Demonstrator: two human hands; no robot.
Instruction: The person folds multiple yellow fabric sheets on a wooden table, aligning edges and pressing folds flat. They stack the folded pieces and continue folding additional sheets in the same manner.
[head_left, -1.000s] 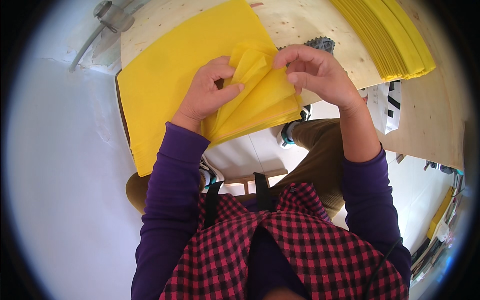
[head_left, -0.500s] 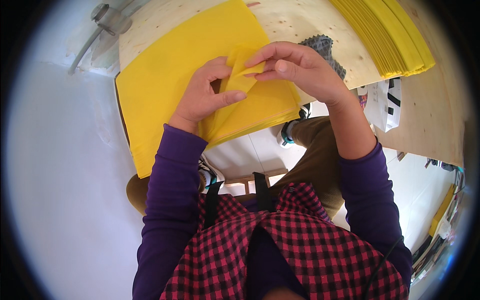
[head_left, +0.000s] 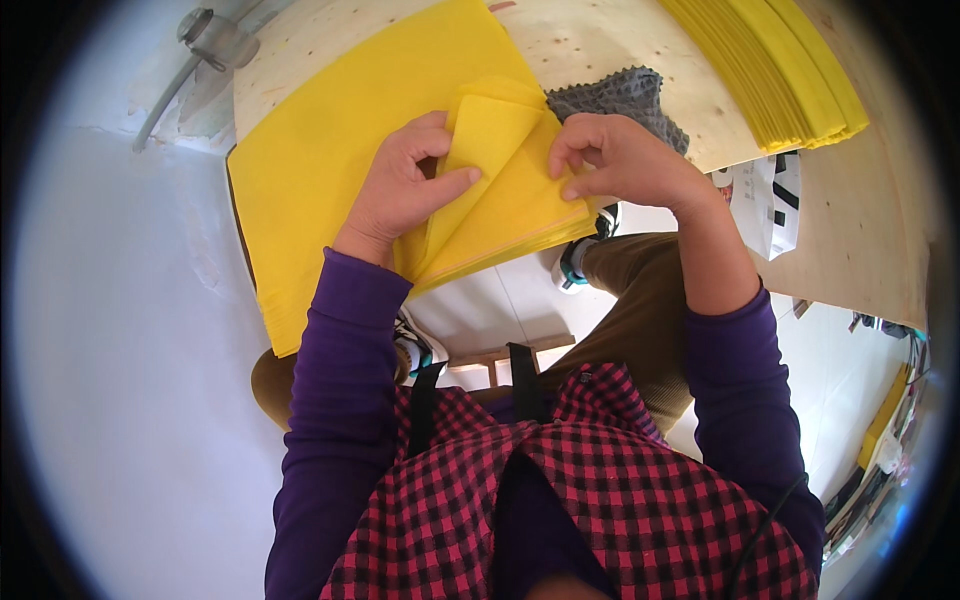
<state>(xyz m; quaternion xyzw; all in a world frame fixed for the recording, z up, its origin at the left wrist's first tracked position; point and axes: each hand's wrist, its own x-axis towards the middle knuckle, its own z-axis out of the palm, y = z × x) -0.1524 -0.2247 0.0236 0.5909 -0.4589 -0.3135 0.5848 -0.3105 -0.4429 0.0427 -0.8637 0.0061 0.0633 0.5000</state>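
A folded yellow cloth (head_left: 505, 190) lies on top of a large stack of flat yellow cloths (head_left: 330, 150) on a plywood table (head_left: 590, 45). My left hand (head_left: 405, 190) pinches the folded cloth's left flap, thumb lying across it. My right hand (head_left: 615, 160) presses down on the cloth's right edge with bent fingers. The folded cloth hangs slightly over the table's near edge.
A grey textured cloth (head_left: 615, 95) lies just beyond my right hand. A second stack of yellow cloths (head_left: 780, 70) sits at the far right of the table. A metal fitting (head_left: 210, 40) stands at the far left. A white printed bag (head_left: 770, 200) hangs below the table edge.
The raised, bunched layers of the cloth have been folded down flat. My right hand moved from the upper fold to the cloth's right edge; my left hand shifted onto the flap.
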